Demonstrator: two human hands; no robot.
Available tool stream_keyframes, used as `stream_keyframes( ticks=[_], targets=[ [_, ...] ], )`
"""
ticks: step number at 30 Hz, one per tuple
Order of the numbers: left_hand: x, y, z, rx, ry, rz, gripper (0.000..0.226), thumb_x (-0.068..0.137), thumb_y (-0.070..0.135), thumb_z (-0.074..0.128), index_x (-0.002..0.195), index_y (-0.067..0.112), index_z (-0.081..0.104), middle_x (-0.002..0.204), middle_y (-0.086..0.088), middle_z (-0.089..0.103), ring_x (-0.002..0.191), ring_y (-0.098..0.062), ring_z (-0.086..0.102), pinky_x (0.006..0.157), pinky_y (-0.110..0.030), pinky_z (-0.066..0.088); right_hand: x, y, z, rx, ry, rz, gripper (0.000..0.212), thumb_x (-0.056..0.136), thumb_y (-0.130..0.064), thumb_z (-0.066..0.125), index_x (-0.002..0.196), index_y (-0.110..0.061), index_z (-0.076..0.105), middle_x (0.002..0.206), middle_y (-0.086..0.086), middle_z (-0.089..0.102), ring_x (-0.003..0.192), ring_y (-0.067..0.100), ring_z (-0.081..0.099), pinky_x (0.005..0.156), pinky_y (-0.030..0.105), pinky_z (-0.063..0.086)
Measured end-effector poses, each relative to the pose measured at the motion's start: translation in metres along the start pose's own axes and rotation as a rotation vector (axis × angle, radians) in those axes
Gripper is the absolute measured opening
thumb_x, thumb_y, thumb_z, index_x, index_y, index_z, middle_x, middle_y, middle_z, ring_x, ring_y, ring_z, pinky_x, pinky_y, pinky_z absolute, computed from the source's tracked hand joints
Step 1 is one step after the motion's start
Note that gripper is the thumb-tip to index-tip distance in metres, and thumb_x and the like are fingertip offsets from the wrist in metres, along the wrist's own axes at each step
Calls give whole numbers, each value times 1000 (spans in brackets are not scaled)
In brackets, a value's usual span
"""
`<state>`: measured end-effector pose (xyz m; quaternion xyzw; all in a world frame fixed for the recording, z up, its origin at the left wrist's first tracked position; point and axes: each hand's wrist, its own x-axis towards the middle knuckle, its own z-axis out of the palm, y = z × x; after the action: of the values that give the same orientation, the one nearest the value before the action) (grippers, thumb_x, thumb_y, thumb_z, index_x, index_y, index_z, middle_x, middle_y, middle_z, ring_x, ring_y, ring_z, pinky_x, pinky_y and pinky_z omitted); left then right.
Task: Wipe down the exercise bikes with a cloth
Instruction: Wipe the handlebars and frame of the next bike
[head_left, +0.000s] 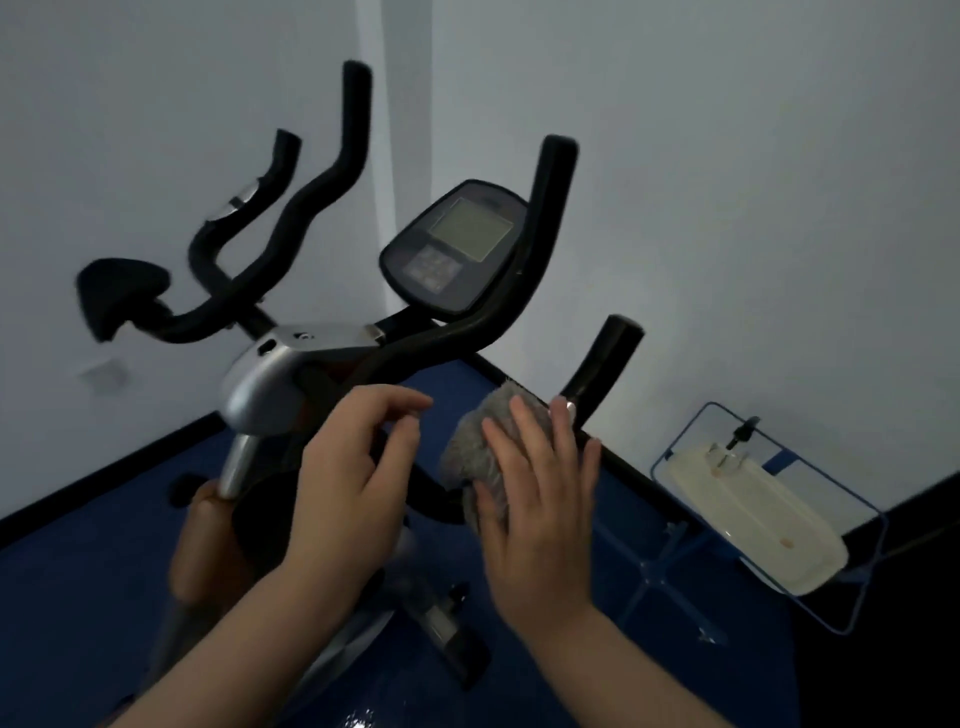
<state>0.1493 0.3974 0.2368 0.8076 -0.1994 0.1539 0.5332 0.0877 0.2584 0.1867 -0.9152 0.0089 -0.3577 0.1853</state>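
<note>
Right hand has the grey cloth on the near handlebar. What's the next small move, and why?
Probably slide the cloth up the handlebar toward its upturned end. The right hand presses the cloth flat on the bar's lower stretch, and the black grip above it is bare. The left hand hovers beside it with loosely curled fingers, holding nothing, so it could steady the bike.

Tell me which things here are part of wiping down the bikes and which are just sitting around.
Part of the job:
grey cloth, pressed to the handlebar by the right hand
near exercise bike with its console
left hand, holding nothing
second bike behind

Just lying about:
blue wire stand holding a white container
</note>
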Motion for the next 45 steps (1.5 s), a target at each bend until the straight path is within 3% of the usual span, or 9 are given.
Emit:
stream_keyframes(
  ticks=[6,10,14,18,25,28,35,39,45],
  targets=[
    [-18,-20,-22,140,330,-41,19,89,23,45,99,32,60,97,22,58,96,-3,56,86,-41,48,26,-34,4,-294,-436,-194,44,81,-36,67,118,-13,60,98,3,65,83,20,63,79,32,46],
    [-26,-38,-28,280,364,-231,16,93,17,49,101,27,58,96,14,53,93,-12,54,86,-53,47,61,-40,3,-251,-706,-221,46,95,-43,50,126,-10,44,106,5,59,85,23,63,58,30,32],
    [-27,-41,-26,262,439,-296,14,94,31,43,98,38,54,93,24,53,89,1,53,79,-36,48,54,-34,-8,-362,-634,-338,55,54,-40,87,94,-8,69,64,0,64,47,12,57,45,21,26],
    [-26,-43,-26,172,499,-411,14,93,37,40,89,43,53,93,24,55,91,7,52,75,-23,43,76,-53,34,-233,-655,-296,42,100,-29,42,134,-5,33,119,9,57,98,22,60,65,27,32],
    [-26,-44,-31,-63,537,-450,18,92,28,45,81,37,56,85,16,57,82,-1,56,65,-4,38,108,-33,0,284,-706,-151,37,88,-69,18,99,-41,41,83,-14,57,72,0,56,58,23,41],
    [-25,-46,-34,-203,554,-465,17,92,22,48,82,30,59,83,8,60,79,-7,58,68,-10,42,132,-57,8,370,-518,-277,32,91,-64,26,101,-39,42,76,-15,58,73,0,59,57,17,45],
    [-24,-48,-36,-362,666,-466,7,87,22,46,81,23,50,78,11,51,73,-3,49,67,-9,38,142,-76,57,51,-863,-833,37,90,-45,45,121,-32,62,122,-7,57,121,16,44,107,36,27],
    [-25,-53,-35,-330,545,-461,10,90,22,47,80,24,51,80,5,51,75,-6,50,66,-10,39,169,-69,53,28,-944,-1052,29,83,-14,68,112,-16,69,105,5,67,97,24,60,85,40,50],
    [-22,-57,-36,-346,437,-505,19,93,18,50,77,28,54,80,7,54,77,-8,52,66,-12,41,190,-65,46,-3,-889,-818,23,90,-31,59,111,-28,69,103,-6,62,98,15,50,87,41,43]
  ],
)
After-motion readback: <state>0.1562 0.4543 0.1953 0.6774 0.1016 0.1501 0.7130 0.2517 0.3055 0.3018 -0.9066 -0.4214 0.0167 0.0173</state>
